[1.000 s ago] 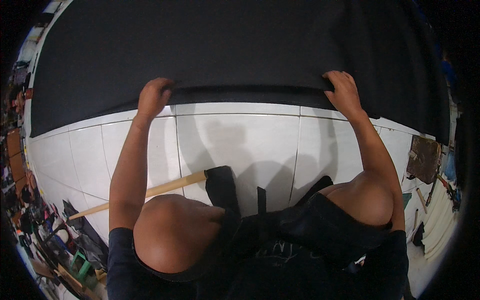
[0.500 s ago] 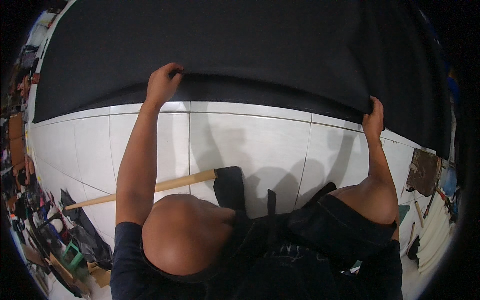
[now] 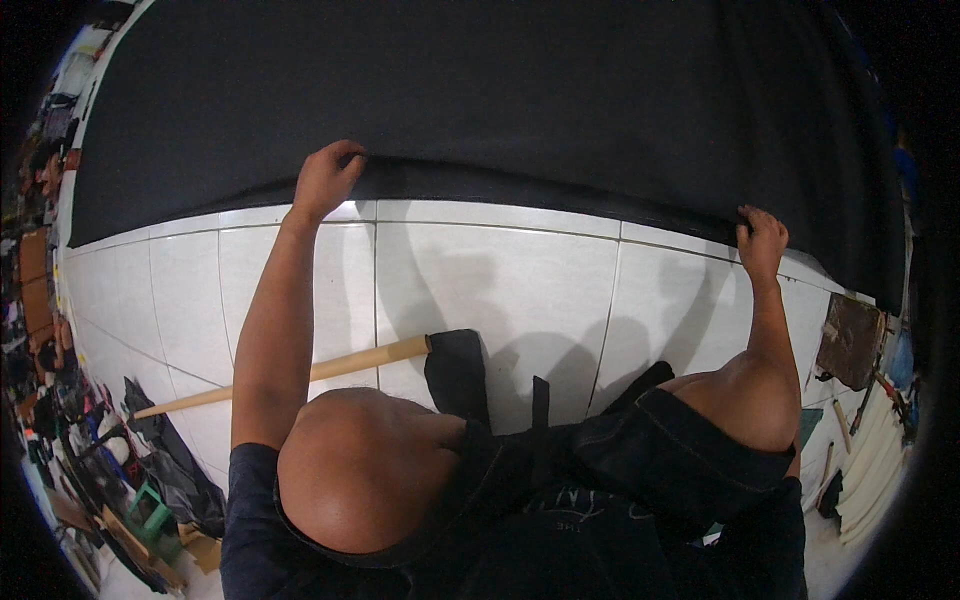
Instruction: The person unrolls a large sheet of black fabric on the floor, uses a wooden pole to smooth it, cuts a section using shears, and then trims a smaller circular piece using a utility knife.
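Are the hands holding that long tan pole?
No, the left hand and right hand are at the near edge of the black cloth, while the tan pole lies on white floor tiles.

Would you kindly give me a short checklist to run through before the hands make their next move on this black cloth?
1. Left hand at the near edge of the black cloth: ok, it is at the strip along that edge.
2. Right hand at the same edge: ok, it is there too, farther right.
3. Cloth lying flat between the hands: not ok, it looks creased there.
4. Firm hold on the cloth: cannot tell, the dark material hides the detail.
5. Tan pole clear of the cloth: ok, it lies apart on the white tiles.
6. Far edge in view: not ok, the cloth runs past the top of the picture.
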{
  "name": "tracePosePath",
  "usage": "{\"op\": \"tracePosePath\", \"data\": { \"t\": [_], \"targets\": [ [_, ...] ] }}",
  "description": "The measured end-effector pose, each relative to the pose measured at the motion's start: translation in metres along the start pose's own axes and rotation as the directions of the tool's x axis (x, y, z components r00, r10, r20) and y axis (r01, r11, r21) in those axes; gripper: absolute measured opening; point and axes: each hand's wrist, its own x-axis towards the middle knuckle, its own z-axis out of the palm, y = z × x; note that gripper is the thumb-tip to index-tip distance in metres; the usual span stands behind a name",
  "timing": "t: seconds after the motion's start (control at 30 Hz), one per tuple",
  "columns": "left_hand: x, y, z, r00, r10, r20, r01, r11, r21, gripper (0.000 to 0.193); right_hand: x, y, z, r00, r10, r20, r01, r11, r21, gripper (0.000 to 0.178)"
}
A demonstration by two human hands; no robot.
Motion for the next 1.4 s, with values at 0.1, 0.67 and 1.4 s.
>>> {"op": "tracePosePath", "data": {
  "t": [0.1,0.67,1.4],
  "targets": [
    [-0.002,0.01,0.006,0.996,0.0,0.088,-0.009,0.994,0.109,0.026,-0.005,0.013,0.013,0.999,0.023,0.044,-0.025,0.999,0.033,0.029],
    [-0.002,0.084,0.061,0.919,0.281,0.276,-0.311,0.948,0.072,0.018,0.011,0.022,0.024,0.998,0.001,0.055,-0.006,0.995,0.099,0.03],
    [0.011,0.069,0.082,0.941,0.113,0.318,-0.117,0.993,-0.005,0.021,-0.23,0.224,0.151,0.773,0.634,-0.007,-0.624,0.763,0.168,0.05]
  ]
}}
